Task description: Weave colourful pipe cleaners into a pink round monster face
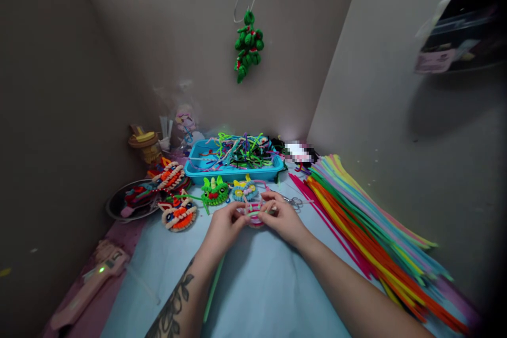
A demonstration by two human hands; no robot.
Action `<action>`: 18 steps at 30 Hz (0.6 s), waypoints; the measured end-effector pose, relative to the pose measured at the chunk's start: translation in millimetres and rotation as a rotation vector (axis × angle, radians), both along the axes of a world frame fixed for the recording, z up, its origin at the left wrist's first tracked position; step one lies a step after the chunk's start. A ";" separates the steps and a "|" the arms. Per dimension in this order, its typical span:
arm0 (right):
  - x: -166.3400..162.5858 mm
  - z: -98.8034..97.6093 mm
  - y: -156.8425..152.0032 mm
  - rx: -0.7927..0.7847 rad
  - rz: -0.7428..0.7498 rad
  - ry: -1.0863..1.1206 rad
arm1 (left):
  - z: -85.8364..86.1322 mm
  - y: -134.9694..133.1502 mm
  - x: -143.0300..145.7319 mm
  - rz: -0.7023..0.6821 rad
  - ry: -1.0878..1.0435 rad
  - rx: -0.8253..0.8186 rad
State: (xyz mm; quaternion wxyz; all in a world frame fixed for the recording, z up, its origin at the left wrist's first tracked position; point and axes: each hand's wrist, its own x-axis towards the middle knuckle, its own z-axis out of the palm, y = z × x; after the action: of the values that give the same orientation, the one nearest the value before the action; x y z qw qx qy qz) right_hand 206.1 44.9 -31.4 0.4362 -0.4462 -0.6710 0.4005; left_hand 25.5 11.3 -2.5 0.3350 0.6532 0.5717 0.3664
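Between my two hands is a small pink and white pipe-cleaner craft piece [255, 222], low over the blue cloth. My left hand [227, 222] pinches its left side with thumb and fingers. On the other side, my right hand [283, 219] grips it along with a pale green pipe cleaner that crosses its front. Just behind my hands lie a green pipe-cleaner animal face [214, 191] and a light blue and yellow one [243, 190]. Scissors [295, 202] rest beyond my right hand. A green pipe cleaner [214, 288] passes beside my left forearm.
A blue tray [233, 175] of pipe-cleaner scraps stands at the back. Long coloured pipe cleaners [368, 227] fan out at right. Orange animal faces [179, 215], a metal bowl [114, 208] and a pink glue gun [91, 288] are at left. Grey panels [206, 10] enclose the table.
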 end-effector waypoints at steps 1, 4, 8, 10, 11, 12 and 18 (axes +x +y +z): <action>0.2 -0.5 0.2 -0.004 -0.003 0.005 | 0.4 0.1 -1.7 0.006 0.012 0.007; 0.8 -1.5 0.6 -0.005 -0.002 0.017 | 1.6 0.8 -7.8 -0.005 0.100 0.063; -0.2 1.7 -1.6 0.005 0.005 0.021 | 6.6 0.6 -14.3 -0.049 0.299 0.163; -1.5 5.0 -4.0 0.021 0.004 0.018 | 10.0 -0.3 -14.9 -0.038 0.455 0.245; -2.1 6.6 -5.2 0.035 -0.001 0.016 | 11.3 -0.9 -14.6 -0.027 0.532 0.293; -2.7 8.0 -6.3 0.049 -0.007 0.013 | 12.0 -1.5 -13.8 -0.018 0.598 0.337; -2.8 10.2 -7.0 0.016 -0.002 0.037 | 8.6 -6.4 -5.0 0.016 0.523 0.291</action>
State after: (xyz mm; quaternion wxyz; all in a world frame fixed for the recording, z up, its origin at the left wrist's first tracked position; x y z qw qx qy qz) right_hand 203.2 37.8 -21.2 0.4525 -0.4357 -0.6656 0.4031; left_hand 20.5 4.9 6.0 0.0761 0.7620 0.5852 0.2666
